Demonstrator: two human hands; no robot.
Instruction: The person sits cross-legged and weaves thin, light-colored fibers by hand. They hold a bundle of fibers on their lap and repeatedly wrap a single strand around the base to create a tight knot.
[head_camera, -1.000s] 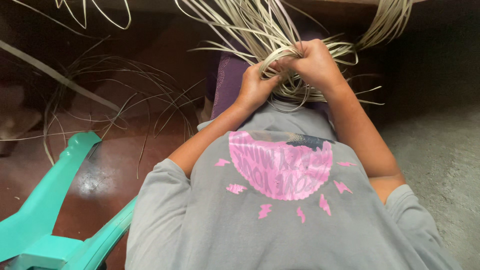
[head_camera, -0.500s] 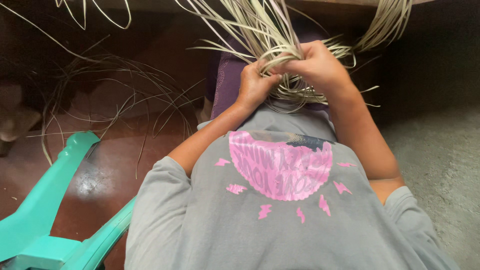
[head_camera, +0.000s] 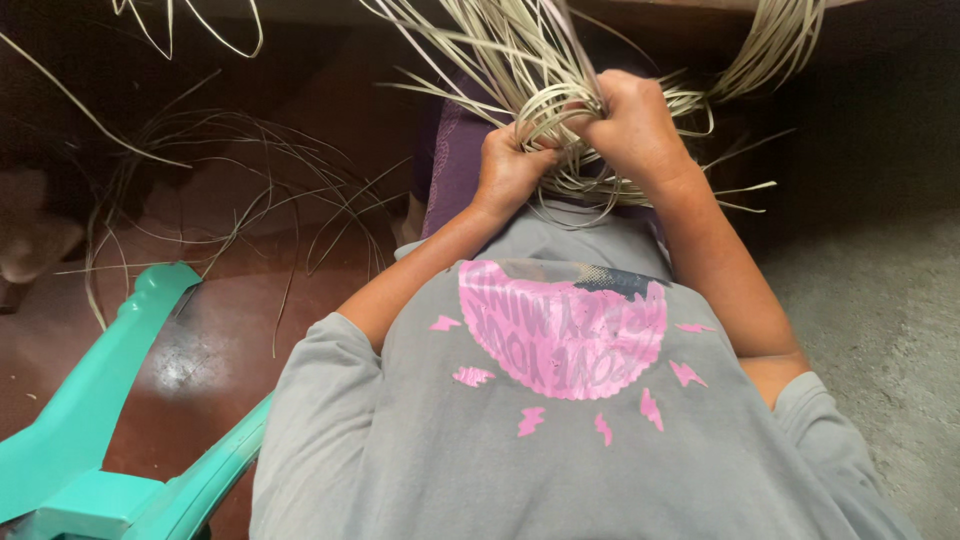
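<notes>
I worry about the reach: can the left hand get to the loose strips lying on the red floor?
Probably yes: the left hand grips the strip bundle, but nothing blocks the way to the loose strips.

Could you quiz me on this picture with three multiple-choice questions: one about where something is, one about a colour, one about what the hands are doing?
1. Where is the chair?
A. lower left
B. upper right
C. centre

2. What colour is the shirt print?
A. blue
B. pink
C. yellow

3. The hands are
A. resting flat and empty
B. closed on pale strips
C. apart at the sides

Answers:
1 A, the turquoise chair stands lower left.
2 B, the print on the grey shirt is pink.
3 B, left hand and right hand grip the pale strips.
</notes>
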